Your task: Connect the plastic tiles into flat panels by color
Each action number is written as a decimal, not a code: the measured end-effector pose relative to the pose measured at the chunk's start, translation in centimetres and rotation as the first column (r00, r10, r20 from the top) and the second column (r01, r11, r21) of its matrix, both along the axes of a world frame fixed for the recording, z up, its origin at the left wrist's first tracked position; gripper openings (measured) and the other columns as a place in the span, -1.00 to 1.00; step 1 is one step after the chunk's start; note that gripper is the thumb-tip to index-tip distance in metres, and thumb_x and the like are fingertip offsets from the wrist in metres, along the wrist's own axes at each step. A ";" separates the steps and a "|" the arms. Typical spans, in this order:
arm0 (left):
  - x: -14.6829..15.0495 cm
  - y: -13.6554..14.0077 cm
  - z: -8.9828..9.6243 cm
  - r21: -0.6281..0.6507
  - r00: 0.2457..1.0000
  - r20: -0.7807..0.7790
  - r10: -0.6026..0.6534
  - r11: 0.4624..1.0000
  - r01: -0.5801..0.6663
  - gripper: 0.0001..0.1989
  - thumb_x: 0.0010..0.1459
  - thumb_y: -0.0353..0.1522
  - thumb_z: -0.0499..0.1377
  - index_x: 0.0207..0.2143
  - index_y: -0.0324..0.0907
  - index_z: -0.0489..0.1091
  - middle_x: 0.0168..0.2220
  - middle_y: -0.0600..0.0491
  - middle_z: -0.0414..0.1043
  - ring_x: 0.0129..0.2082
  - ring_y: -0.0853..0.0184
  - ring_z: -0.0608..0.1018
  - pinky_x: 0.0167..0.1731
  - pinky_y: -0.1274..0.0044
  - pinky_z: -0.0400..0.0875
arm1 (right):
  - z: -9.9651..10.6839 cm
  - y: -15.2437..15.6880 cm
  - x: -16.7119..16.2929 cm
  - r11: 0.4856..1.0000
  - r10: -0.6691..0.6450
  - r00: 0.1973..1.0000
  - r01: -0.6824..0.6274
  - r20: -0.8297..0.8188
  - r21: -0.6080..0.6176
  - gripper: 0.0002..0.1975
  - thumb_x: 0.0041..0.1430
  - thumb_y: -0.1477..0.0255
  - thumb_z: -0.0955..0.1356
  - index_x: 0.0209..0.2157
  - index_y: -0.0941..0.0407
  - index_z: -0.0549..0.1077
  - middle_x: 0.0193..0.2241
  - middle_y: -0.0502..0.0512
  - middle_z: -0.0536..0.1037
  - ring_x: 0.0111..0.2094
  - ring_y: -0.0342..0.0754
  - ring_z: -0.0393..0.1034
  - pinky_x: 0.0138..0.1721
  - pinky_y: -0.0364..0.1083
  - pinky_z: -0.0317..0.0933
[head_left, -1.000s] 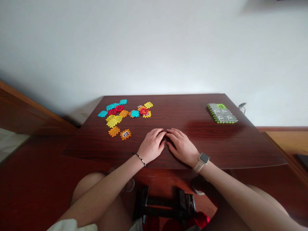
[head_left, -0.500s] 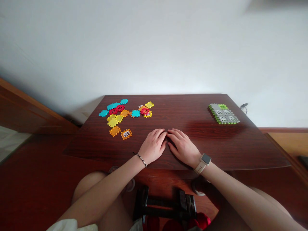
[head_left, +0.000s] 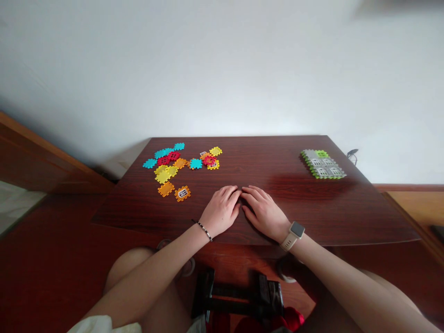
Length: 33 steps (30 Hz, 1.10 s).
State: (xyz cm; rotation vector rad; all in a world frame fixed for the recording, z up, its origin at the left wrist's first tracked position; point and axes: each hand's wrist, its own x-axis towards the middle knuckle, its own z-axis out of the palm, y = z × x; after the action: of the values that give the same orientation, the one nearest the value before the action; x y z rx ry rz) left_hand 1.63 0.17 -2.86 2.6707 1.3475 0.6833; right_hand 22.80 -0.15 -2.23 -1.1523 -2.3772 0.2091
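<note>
Near the front edge of the desk (head_left: pixel 256 157), my left grip (head_left: pixel 221 210) and my right grip (head_left: pixel 263 210) rest palms down, both loose and unclenched, the fingers lightly bent and close together. Their fingertips come together in the middle; whether they actually touch, I cannot tell. A beaded bracelet (head_left: pixel 204 230) circles my left wrist, and a watch (head_left: pixel 297 229) with a pale strap sits on my right. Nearest my left grip, but apart from it, lies an orange window tile (head_left: pixel 182 193), and just beside that a plain orange tile (head_left: pixel 166 188). Farther off on the left of the desk, more toothed pieces lie scattered, some overlapping: yellow tiles (head_left: pixel 162 177), red tiles (head_left: pixel 163 160) and blue tiles (head_left: pixel 196 163), with a few more orange ones among them. Over on the right, well apart from my right grip, a flat block of gray and green tiles (head_left: pixel 327 161) lies near the desk's side edge, white windows set in several of the gray ones. Beyond rises a pale wall (head_left: pixel 222 69), a dark cable (head_left: pixel 353 152) against it. Below the desk, between my legs, a black frame (head_left: pixel 239 305) shows.
</note>
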 end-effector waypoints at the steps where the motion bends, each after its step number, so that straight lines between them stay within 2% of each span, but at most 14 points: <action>1: 0.0 0.0 0.0 0.001 1.000 0.001 0.001 1.000 -0.001 -0.64 0.44 -0.42 0.11 0.25 -0.18 0.34 0.28 -0.18 0.42 0.29 0.03 0.46 0.29 0.14 0.44 | 0.0 0.0 0.0 1.000 0.000 1.000 0.000 0.000 0.000 -0.61 0.42 0.49 0.34 0.23 0.16 0.46 0.27 0.34 0.51 0.36 0.27 0.32 0.36 0.32 0.30; 16: -0.2 0.1 0.2 -0.002 1.000 0.000 -0.014 1.000 0.014 -0.62 0.43 -0.42 0.16 0.25 -0.20 0.35 0.27 -0.18 0.44 0.27 0.01 0.48 0.29 0.13 0.46 | -0.1 0.0 0.1 1.000 0.006 1.000 -0.006 -0.009 0.005 -0.60 0.43 0.47 0.32 0.25 0.12 0.47 0.28 0.33 0.51 0.36 0.27 0.31 0.36 0.34 0.30; 22: -1.8 1.1 0.8 -0.019 0.998 0.035 -0.055 0.998 0.056 -0.67 0.42 -0.42 0.18 0.20 -0.15 0.43 0.25 -0.11 0.48 0.26 0.10 0.51 0.33 0.20 0.44 | -0.1 -0.1 0.2 1.000 0.011 1.000 -0.011 0.007 0.007 -0.62 0.46 0.45 0.32 0.24 0.14 0.47 0.29 0.33 0.49 0.37 0.26 0.30 0.37 0.33 0.28; 28: -6.2 4.0 2.2 0.054 0.989 0.054 0.141 0.988 -0.144 -0.73 0.44 -0.36 0.14 0.13 -0.13 0.48 0.18 -0.11 0.52 0.22 0.08 0.52 0.30 0.16 0.45 | 0.0 -0.2 0.3 1.000 0.011 1.000 -0.012 0.014 0.004 -0.65 0.47 0.44 0.31 0.22 0.14 0.49 0.29 0.32 0.49 0.37 0.27 0.30 0.36 0.33 0.30; 33: -12.1 6.6 2.5 0.080 0.915 -0.025 0.402 0.913 -0.399 -0.66 0.39 -0.30 0.13 0.15 -0.20 0.43 0.16 -0.17 0.52 0.21 -0.01 0.50 0.31 0.14 0.39 | -0.1 -0.2 0.4 1.000 0.008 1.000 -0.008 0.006 -0.006 -0.64 0.47 0.43 0.31 0.22 0.12 0.50 0.30 0.31 0.49 0.37 0.27 0.30 0.36 0.34 0.31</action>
State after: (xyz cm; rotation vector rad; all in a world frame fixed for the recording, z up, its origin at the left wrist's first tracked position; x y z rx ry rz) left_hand -10.45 6.76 -0.38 2.4893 1.9484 0.7257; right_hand 23.19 -0.33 -2.31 -1.1478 -2.3885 0.2156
